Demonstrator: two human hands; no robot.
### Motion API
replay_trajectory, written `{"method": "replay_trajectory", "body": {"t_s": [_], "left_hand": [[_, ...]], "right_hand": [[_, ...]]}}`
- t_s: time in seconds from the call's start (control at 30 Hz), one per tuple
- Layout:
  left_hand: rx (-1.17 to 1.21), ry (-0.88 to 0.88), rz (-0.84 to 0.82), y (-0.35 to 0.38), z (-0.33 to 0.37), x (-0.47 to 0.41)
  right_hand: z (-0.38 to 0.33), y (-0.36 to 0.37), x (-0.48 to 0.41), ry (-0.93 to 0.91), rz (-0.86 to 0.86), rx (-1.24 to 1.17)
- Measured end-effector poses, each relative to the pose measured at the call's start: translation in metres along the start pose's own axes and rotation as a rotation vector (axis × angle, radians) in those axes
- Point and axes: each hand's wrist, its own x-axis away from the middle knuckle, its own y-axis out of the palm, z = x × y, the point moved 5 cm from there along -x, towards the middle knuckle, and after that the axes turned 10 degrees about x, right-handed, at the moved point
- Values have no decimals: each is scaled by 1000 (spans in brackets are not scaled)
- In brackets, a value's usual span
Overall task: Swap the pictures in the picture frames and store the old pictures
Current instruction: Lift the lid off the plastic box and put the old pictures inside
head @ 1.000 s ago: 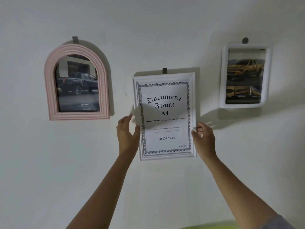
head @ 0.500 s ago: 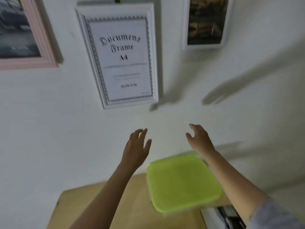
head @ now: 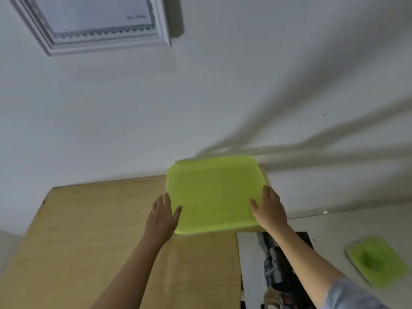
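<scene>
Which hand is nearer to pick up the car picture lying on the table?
Right. The right hand is at the green lid's right edge, and its forearm passes just over the car picture. The left hand is at the lid's left edge, farther away.

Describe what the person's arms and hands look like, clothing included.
Both forearms are bare. A light grey-blue sleeve shows high on the right arm; none shows on the left. The left hand and right hand carry no visible gloves, rings or watch.
</scene>
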Motion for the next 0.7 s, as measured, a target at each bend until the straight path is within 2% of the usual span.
{"method": "replay_trajectory", "body": {"t_s": [0.23,0.47,0.7], "left_hand": [[160,-22,23,13,3,0],[280,-87,106,18,10,-2],[379,-110,177,15,12,-1]], "right_hand": [[-1,13,3,-8,127,-106],[3,10,-3,37,108,-222],[5,2,3,128,138,-478]]}}
